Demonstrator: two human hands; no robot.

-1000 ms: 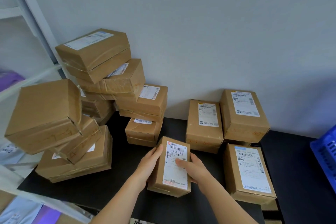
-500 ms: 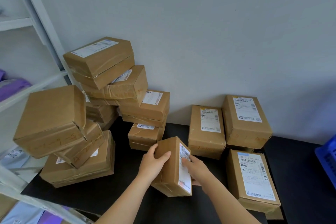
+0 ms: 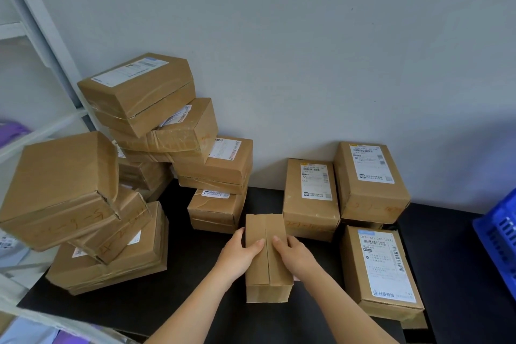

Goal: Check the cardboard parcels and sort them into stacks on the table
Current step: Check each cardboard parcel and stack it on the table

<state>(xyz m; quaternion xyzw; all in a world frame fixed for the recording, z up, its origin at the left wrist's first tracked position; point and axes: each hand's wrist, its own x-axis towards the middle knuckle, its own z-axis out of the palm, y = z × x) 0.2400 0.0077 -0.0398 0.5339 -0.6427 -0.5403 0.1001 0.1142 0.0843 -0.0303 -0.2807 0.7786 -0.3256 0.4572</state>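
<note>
A small cardboard parcel (image 3: 268,279) stands on its long side on the black table (image 3: 195,299), its plain seamed face turned up and its label out of sight. My left hand (image 3: 240,255) grips its left side with the fingers curled over the top. My right hand (image 3: 296,255) holds its right side the same way. To the right lie three labelled parcels, two at the back (image 3: 310,198) (image 3: 370,181) and one in front (image 3: 381,271). A leaning heap of parcels (image 3: 156,126) rises at the left against the wall.
A big tilted parcel (image 3: 61,187) rests on lower ones at the table's left edge. A blue plastic crate (image 3: 499,240) stands at the far right. A white shelf frame (image 3: 36,36) with purple bags runs along the left. The grey wall closes the back.
Both hands have rolled the small parcel over: its label faced up, then to the right, and now the plain seamed face is on top. The view has shifted slightly.
</note>
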